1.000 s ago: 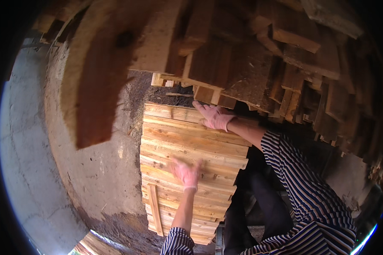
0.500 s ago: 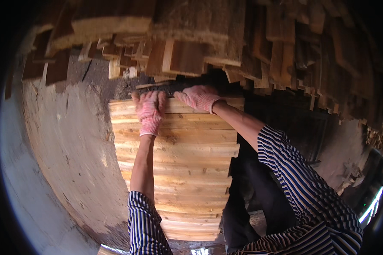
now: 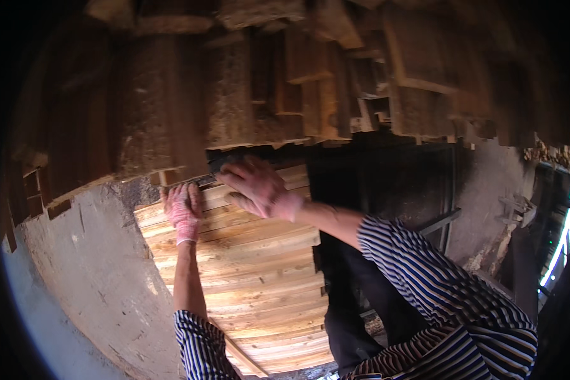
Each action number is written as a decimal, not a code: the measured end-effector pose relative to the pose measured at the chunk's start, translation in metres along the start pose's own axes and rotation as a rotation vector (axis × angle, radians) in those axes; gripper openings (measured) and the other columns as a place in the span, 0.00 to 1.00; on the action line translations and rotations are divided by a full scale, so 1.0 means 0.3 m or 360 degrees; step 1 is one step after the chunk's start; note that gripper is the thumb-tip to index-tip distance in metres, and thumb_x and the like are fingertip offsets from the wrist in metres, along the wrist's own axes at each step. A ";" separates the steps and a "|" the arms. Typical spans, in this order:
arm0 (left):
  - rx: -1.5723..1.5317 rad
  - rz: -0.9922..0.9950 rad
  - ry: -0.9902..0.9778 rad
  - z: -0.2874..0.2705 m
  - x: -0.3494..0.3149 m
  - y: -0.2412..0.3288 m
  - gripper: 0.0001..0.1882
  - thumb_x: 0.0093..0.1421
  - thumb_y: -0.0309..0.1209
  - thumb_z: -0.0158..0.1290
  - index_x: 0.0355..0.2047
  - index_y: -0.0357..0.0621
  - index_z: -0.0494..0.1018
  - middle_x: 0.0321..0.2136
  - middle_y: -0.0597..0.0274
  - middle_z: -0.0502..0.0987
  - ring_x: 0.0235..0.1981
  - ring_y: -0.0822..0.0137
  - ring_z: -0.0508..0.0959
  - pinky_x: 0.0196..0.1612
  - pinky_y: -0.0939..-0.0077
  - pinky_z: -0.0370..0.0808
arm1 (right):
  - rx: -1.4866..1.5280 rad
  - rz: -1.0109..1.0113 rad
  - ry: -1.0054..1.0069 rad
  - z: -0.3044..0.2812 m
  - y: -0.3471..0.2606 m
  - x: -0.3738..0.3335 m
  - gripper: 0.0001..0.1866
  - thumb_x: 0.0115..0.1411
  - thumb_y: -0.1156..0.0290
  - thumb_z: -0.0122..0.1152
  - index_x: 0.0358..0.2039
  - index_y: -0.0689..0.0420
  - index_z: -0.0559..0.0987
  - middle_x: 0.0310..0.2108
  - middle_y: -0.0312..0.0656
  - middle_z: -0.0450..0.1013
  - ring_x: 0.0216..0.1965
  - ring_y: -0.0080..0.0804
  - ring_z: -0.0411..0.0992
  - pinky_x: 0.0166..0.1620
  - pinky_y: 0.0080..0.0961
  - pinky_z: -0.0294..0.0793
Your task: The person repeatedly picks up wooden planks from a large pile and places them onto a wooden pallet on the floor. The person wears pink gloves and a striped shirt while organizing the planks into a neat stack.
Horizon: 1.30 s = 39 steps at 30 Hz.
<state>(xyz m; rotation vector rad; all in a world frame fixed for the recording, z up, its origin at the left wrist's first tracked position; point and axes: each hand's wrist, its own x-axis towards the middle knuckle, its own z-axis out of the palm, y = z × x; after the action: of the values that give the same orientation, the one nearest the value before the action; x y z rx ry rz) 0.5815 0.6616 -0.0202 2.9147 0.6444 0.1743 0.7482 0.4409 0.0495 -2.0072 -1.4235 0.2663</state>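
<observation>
Pale wooden boards (image 3: 259,266) lie side by side in a long row, their lengths running left to right. My left hand (image 3: 183,212), in a pink and white knit glove, rests at the far left corner of the row. Its fingers reach flat over the edge of the farthest board. My right hand (image 3: 256,189), gloved alike and slightly blurred, is at the far edge near the middle. Its thumb stands apart from the fingers, and I see nothing between them. A narrow wooden strip (image 3: 244,354) lies slantwise over the near boards, beside my left sleeve.
Dark, rough-ended wood pieces (image 3: 158,107) fill the top of the view, close beyond my hands. A grey-brown surface (image 3: 101,272) extends along the left. My dark-trousered legs (image 3: 354,310) are right of the boards. Wood scraps (image 3: 519,209) sit farther right.
The view has shifted, so the dark wood pieces fill more of it. My right hand has turned and shows its thumb apart. My left hand remains on the far boards. The narrow strip now shows.
</observation>
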 end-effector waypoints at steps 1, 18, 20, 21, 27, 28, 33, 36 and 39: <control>-0.0037 -0.0023 -0.0024 0.005 -0.017 -0.009 0.19 0.65 0.41 0.45 0.40 0.42 0.81 0.42 0.51 0.82 0.47 0.48 0.78 0.68 0.49 0.57 | -0.0024 0.0199 0.0005 -0.070 -0.026 -0.073 0.21 0.65 0.58 0.57 0.55 0.53 0.73 0.56 0.47 0.70 0.57 0.42 0.69 0.58 0.46 0.72; -0.0118 0.0001 -0.0020 -0.048 0.045 0.218 0.20 0.68 0.44 0.46 0.42 0.43 0.80 0.39 0.53 0.82 0.46 0.52 0.78 0.69 0.47 0.54 | 0.0510 0.1409 0.0050 -0.083 0.176 -0.294 0.25 0.70 0.49 0.46 0.57 0.55 0.69 0.50 0.50 0.73 0.51 0.49 0.73 0.53 0.40 0.74; 0.0106 -0.0025 -0.0208 -0.058 0.035 0.190 0.21 0.68 0.44 0.45 0.50 0.45 0.77 0.50 0.50 0.78 0.55 0.51 0.73 0.70 0.44 0.50 | 0.0234 0.1258 -0.0103 -0.075 0.191 -0.309 0.29 0.68 0.47 0.47 0.60 0.56 0.66 0.57 0.52 0.69 0.54 0.52 0.72 0.55 0.44 0.72; 0.0198 -0.0088 -0.0154 -0.075 0.021 0.221 0.24 0.68 0.46 0.45 0.56 0.45 0.72 0.56 0.47 0.72 0.60 0.47 0.68 0.71 0.43 0.49 | 0.0112 0.1264 -0.0191 -0.092 0.190 -0.324 0.32 0.67 0.46 0.48 0.62 0.56 0.64 0.60 0.52 0.66 0.55 0.53 0.71 0.56 0.45 0.72; -0.0612 -0.0942 -0.0280 -0.365 -0.240 0.566 0.39 0.68 0.58 0.42 0.69 0.44 0.54 0.68 0.32 0.53 0.70 0.33 0.52 0.72 0.45 0.44 | 0.0482 0.1757 -0.0270 -0.510 -0.102 -0.601 0.45 0.63 0.41 0.51 0.72 0.51 0.49 0.72 0.52 0.50 0.70 0.52 0.54 0.66 0.41 0.60; -0.0745 -0.0879 -0.0215 -0.420 -0.362 0.601 0.36 0.68 0.54 0.44 0.65 0.38 0.60 0.61 0.28 0.65 0.64 0.37 0.65 0.66 0.48 0.60 | 0.0429 0.1850 -0.0332 -0.600 -0.191 -0.659 0.45 0.63 0.42 0.51 0.73 0.49 0.48 0.72 0.53 0.52 0.69 0.55 0.56 0.66 0.41 0.61; -0.1335 -0.0690 -0.0923 -0.732 -0.839 0.709 0.26 0.70 0.47 0.46 0.57 0.39 0.71 0.47 0.39 0.78 0.50 0.44 0.78 0.54 0.59 0.74 | 0.0232 0.2086 -0.0417 -1.001 -0.505 -0.957 0.47 0.62 0.43 0.52 0.73 0.53 0.47 0.67 0.59 0.58 0.67 0.54 0.60 0.66 0.41 0.61; -0.0872 -0.0110 -0.0989 -0.768 -1.046 0.564 0.27 0.70 0.53 0.44 0.60 0.51 0.71 0.55 0.45 0.76 0.54 0.46 0.76 0.60 0.61 0.70 | 0.0323 0.2025 -0.0202 -1.115 -0.619 -1.037 0.46 0.62 0.44 0.54 0.72 0.53 0.50 0.67 0.57 0.59 0.67 0.54 0.60 0.67 0.40 0.60; -0.0865 -0.1157 -0.0970 -1.237 -0.802 0.602 0.36 0.67 0.63 0.40 0.59 0.49 0.73 0.50 0.48 0.79 0.52 0.46 0.77 0.56 0.59 0.72 | 0.0391 0.1825 -0.0098 -1.190 -0.695 -0.998 0.44 0.61 0.43 0.55 0.71 0.52 0.54 0.68 0.54 0.59 0.67 0.53 0.61 0.67 0.40 0.60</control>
<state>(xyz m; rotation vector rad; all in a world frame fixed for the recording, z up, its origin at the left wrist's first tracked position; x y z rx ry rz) 0.3845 0.4421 0.3558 1.9074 1.2218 -0.5128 0.6545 0.0726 0.3906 -2.3768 -0.0947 0.9250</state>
